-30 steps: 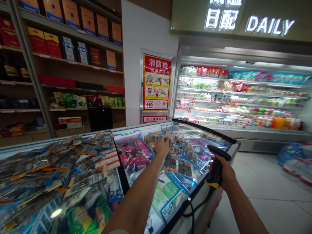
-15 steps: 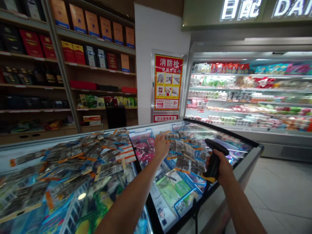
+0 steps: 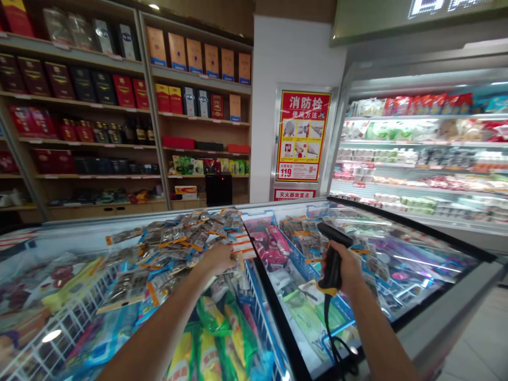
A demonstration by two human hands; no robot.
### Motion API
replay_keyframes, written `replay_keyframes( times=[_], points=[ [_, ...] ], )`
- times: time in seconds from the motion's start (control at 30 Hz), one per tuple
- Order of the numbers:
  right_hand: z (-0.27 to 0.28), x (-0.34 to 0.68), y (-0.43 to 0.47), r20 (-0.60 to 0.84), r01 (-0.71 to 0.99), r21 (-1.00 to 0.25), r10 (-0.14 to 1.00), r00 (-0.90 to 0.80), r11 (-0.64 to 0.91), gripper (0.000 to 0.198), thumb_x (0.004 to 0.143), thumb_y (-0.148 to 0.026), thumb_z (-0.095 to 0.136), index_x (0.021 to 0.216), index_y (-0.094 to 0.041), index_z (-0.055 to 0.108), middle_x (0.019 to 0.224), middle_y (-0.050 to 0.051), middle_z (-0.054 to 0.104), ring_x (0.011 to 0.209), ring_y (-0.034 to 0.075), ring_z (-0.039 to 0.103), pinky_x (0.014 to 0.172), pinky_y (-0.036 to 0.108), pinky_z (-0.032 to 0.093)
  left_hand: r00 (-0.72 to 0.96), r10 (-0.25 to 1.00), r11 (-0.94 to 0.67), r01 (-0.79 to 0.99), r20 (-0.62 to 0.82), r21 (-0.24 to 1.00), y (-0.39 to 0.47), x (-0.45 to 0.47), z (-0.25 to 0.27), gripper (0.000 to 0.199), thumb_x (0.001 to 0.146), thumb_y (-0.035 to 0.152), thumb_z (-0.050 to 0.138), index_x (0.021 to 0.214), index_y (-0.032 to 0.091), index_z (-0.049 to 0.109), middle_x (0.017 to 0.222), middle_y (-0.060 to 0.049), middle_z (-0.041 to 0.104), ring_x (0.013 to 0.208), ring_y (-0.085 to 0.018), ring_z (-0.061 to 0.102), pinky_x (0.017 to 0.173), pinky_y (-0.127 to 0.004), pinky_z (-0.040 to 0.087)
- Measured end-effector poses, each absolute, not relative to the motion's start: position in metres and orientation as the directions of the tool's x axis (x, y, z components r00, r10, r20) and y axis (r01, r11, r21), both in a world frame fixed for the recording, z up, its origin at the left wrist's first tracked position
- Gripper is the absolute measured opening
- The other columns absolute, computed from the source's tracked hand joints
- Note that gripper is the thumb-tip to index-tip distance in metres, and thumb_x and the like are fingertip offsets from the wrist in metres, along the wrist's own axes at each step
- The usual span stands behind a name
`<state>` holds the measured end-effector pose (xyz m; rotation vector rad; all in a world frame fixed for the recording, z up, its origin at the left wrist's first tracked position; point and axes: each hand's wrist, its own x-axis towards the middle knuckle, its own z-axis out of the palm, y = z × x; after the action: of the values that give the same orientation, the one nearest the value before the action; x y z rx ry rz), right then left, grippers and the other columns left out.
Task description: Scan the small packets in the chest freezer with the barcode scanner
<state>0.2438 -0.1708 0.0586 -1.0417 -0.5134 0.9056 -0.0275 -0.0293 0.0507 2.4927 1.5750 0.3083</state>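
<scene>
My right hand (image 3: 346, 267) is wrapped round the grip of a black and yellow barcode scanner (image 3: 332, 262), held above the freezer's right half. A black cable hangs from its handle. Among small flat packets (image 3: 186, 233) with orange and blue edges, my left hand (image 3: 219, 259) reaches down at their right end. It is close to several white and orange strips (image 3: 243, 246). Its fingers are mostly hidden and blurred, so whether they grip a packet is unclear. More such packets (image 3: 307, 238) lie on the freezer's right half, behind the scanner.
A black bar (image 3: 273, 296) divides the chest freezer. Below my left forearm lie yellow and green bags (image 3: 216, 328), beside a white wire basket (image 3: 59, 338). Shelves of boxes (image 3: 198, 119) stand behind, with a red fire-hydrant poster (image 3: 304, 136) and a lit chiller (image 3: 416, 156) to the right.
My left hand has moved from the packets on the right half to those on the left. The view has turned left. The scanner stays in my right hand.
</scene>
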Motion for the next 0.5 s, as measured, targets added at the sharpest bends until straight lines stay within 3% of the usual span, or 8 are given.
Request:
replay_keyframes(
  times=[0.13,0.27,0.4,0.5],
  points=[
    [0.06,0.236,-0.165,-0.022,-0.366,-0.908,0.85,0.526,0.203,0.018,0.065,-0.033,0.058,0.069,-0.017,0.053,0.042,-0.003,0.054,0.032,0.012,0.048,0.029,0.021,0.038,0.411,0.901,-0.429,0.805,0.136,0.41,-0.016,0.014,0.041,0.013,0.052,0.028,0.063,0.061,0.019,0.06,0.073,-0.006,0.064,0.078,-0.024,0.058,0.066,-0.028,0.04],
    [0.057,0.227,-0.158,-0.01,-0.318,-0.931,0.858,0.514,0.179,0.02,0.066,-0.035,0.058,0.07,-0.016,0.053,0.043,-0.003,0.054,0.031,0.012,0.048,0.029,0.021,0.037,0.328,0.91,-0.414,0.669,0.254,0.617,-0.002,0.06,0.034,0.025,0.052,0.032,0.066,0.073,0.019,0.061,0.077,-0.003,0.063,0.076,-0.021,0.058,0.065,-0.026,0.041],
    [0.053,0.223,-0.155,-0.006,-0.312,-0.936,0.88,0.475,0.162,0.021,0.066,-0.036,0.058,0.073,-0.016,0.055,0.045,-0.003,0.055,0.033,0.011,0.049,0.03,0.021,0.037,0.257,0.941,-0.301,0.344,0.219,0.889,0.012,0.085,0.036,0.024,0.06,0.031,0.062,0.077,0.015,0.06,0.071,-0.004,0.063,0.065,-0.017,0.057,0.059,-0.026,0.042],
    [0.051,0.22,-0.155,-0.013,-0.308,-0.94,0.89,0.455,0.144,0.022,0.066,-0.037,0.058,0.072,-0.016,0.055,0.045,-0.003,0.056,0.033,0.011,0.049,0.029,0.02,0.036,0.223,0.961,-0.184,0.076,0.163,0.98,0.023,0.098,0.038,0.016,0.067,0.028,0.057,0.076,0.014,0.06,0.067,-0.004,0.063,0.061,-0.014,0.057,0.056,-0.024,0.043]
  ],
)
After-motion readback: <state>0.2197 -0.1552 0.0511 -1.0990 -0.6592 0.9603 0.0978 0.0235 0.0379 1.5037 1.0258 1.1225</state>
